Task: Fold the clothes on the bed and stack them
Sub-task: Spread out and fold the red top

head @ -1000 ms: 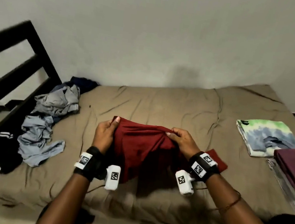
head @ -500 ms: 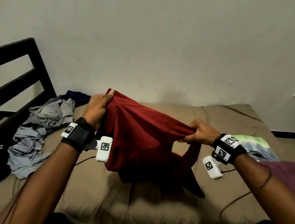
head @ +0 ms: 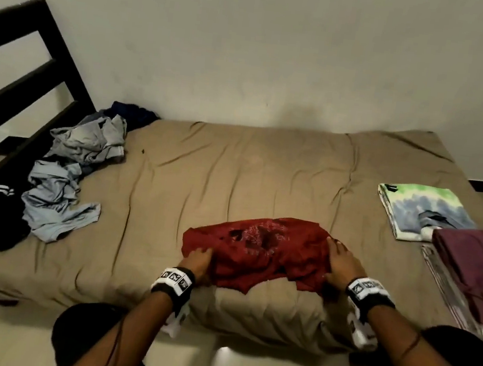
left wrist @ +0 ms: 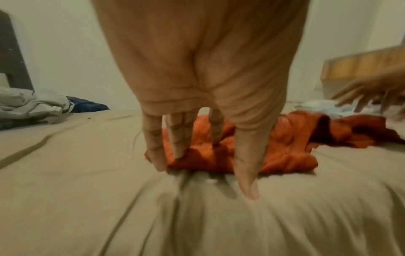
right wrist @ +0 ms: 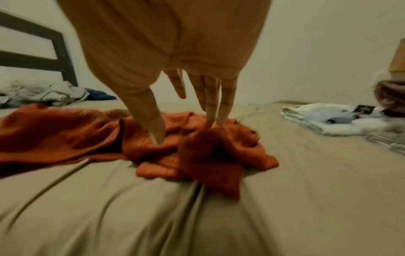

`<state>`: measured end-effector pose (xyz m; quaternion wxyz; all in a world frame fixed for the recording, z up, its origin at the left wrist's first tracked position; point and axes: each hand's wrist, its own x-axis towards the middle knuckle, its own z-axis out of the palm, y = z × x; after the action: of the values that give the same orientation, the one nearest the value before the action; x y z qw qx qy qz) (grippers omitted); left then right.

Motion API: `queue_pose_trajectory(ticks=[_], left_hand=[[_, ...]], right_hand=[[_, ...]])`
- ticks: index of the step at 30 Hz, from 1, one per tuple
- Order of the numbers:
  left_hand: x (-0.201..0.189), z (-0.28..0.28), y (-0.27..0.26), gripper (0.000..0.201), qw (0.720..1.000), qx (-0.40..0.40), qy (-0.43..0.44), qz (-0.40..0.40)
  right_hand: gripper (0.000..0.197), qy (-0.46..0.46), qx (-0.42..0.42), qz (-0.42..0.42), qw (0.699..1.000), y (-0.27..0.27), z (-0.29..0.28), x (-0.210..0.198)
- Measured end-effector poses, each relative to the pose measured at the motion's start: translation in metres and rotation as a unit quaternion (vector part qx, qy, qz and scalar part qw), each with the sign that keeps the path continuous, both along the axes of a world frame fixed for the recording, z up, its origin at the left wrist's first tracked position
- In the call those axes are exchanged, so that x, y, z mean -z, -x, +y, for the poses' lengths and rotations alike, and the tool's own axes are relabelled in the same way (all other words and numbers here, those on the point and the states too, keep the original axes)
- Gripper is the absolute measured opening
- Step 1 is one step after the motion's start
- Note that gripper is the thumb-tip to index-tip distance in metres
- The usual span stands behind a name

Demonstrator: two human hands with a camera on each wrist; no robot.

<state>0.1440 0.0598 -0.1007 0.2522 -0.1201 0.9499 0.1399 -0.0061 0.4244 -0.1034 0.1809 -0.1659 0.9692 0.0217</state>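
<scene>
— Where was the red shirt [head: 256,250]?

— I saw it lying crumpled on the bed [head: 235,170], near the front edge, between my two hands.

— And each grip?

— My left hand [head: 198,261] had its fingers [left wrist: 177,138] straight, tips touching the shirt's left end. My right hand [head: 343,263] was spread flat too, fingertips [right wrist: 221,110] resting on the bunched right end. Neither grip held any cloth.

— Anything else on the bed?

— A grey heap of unfolded clothes [head: 74,171] at the far left, a folded tie-dye shirt [head: 422,211] at the right, and a folded maroon garment [head: 479,269] just beside it.
</scene>
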Motion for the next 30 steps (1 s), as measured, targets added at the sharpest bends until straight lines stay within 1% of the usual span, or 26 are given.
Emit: queue_pose_trajectory(ticks=[1, 2, 3, 5, 6, 7, 8, 10, 11, 12, 13, 14, 15, 16, 17, 19, 20, 22, 23, 24, 26, 27, 30], left_hand=[[0.018, -0.004, -0.008, 0.088, 1.000, -0.008, 0.002, -0.018], [0.032, -0.008, -0.015, 0.088, 1.000, -0.008, 0.010, -0.017], [0.043, -0.011, -0.021, 0.093, 1.000, 0.000, 0.013, -0.013], [0.055, -0.010, -0.026, 0.099, 0.999, -0.005, 0.012, 0.030], [0.059, -0.008, -0.025, 0.096, 0.998, -0.024, 0.010, 0.065], [0.061, -0.006, -0.024, 0.090, 0.995, -0.041, 0.010, 0.095], [0.062, -0.002, -0.020, 0.083, 0.991, -0.040, 0.015, 0.124], [0.066, 0.008, -0.016, 0.068, 0.986, 0.018, 0.044, 0.161], [0.069, 0.015, -0.015, 0.058, 0.982, 0.046, 0.043, 0.176], [0.068, 0.020, -0.015, 0.049, 0.981, 0.079, 0.060, 0.164], [0.077, 0.022, -0.014, 0.043, 0.979, 0.119, 0.085, 0.142], [0.083, 0.023, -0.012, 0.040, 0.979, 0.133, 0.102, 0.113], [0.088, 0.025, -0.009, 0.039, 0.979, 0.135, 0.097, 0.115], [0.086, 0.026, -0.007, 0.038, 0.983, 0.110, 0.086, 0.116], [0.079, 0.026, -0.007, 0.034, 0.987, 0.082, 0.067, 0.123], [0.071, 0.020, -0.002, 0.023, 0.980, -0.023, 0.011, 0.199], [0.066, 0.017, -0.002, 0.023, 0.970, -0.066, -0.031, 0.233], [0.050, 0.007, 0.002, 0.028, 0.934, -0.115, -0.123, 0.314], [0.037, 0.001, 0.006, 0.028, 0.919, -0.117, -0.165, 0.338], [0.021, -0.006, 0.012, 0.028, 0.910, -0.113, -0.198, 0.346], [-0.019, -0.025, 0.028, 0.029, 0.909, -0.099, -0.213, 0.345], [-0.040, -0.036, 0.036, 0.033, 0.910, -0.096, -0.211, 0.343], [-0.113, -0.068, 0.050, 0.048, 0.911, -0.092, -0.235, 0.327]], right_hand=[[0.107, 0.003, -0.029, 0.012, 1.000, -0.012, -0.001, 0.017], [0.103, 0.002, -0.053, 0.021, 0.998, -0.024, -0.005, 0.029], [0.100, 0.003, -0.074, 0.025, 0.997, -0.033, -0.011, 0.040], [0.094, 0.019, -0.104, 0.035, 0.994, -0.045, -0.029, 0.057], [0.091, 0.028, -0.110, 0.041, 0.993, -0.045, -0.037, 0.064], [0.088, 0.031, -0.105, 0.048, 0.993, -0.044, -0.045, 0.068], [0.086, 0.028, -0.092, 0.052, 0.994, -0.042, -0.052, 0.071], [0.077, 0.025, -0.063, 0.050, 0.996, -0.033, -0.062, 0.073], [0.070, 0.027, -0.053, 0.046, 0.997, -0.028, -0.064, 0.075], [0.061, 0.031, -0.050, 0.043, 0.997, -0.022, -0.065, 0.075], [0.052, 0.033, -0.052, 0.044, 0.997, -0.016, -0.064, 0.076], [0.043, 0.038, -0.053, 0.046, 0.997, -0.009, -0.062, 0.078], [0.037, 0.052, -0.050, 0.043, 0.996, -0.003, -0.058, 0.080], [0.033, 0.077, -0.041, 0.039, 0.995, 0.003, -0.054, 0.079], [0.029, 0.115, -0.025, 0.033, 0.993, 0.006, -0.048, 0.079], [0.020, 0.223, 0.028, 0.025, 0.974, 0.014, -0.036, 0.074], [0.017, 0.289, 0.062, 0.019, 0.955, 0.017, -0.029, 0.071], [0.015, 0.410, 0.107, -0.007, 0.906, 0.022, -0.020, 0.057], [0.014, 0.447, 0.110, -0.021, 0.888, 0.024, -0.018, 0.044], [0.014, 0.469, 0.098, -0.024, 0.877, 0.028, -0.018, 0.028], [0.026, 0.479, 0.065, -0.001, 0.876, 0.039, -0.023, -0.014], [0.030, 0.469, 0.050, 0.015, 0.882, 0.047, -0.024, -0.034], [0.025, 0.431, -0.015, 0.077, 0.899, 0.067, -0.028, -0.113]])
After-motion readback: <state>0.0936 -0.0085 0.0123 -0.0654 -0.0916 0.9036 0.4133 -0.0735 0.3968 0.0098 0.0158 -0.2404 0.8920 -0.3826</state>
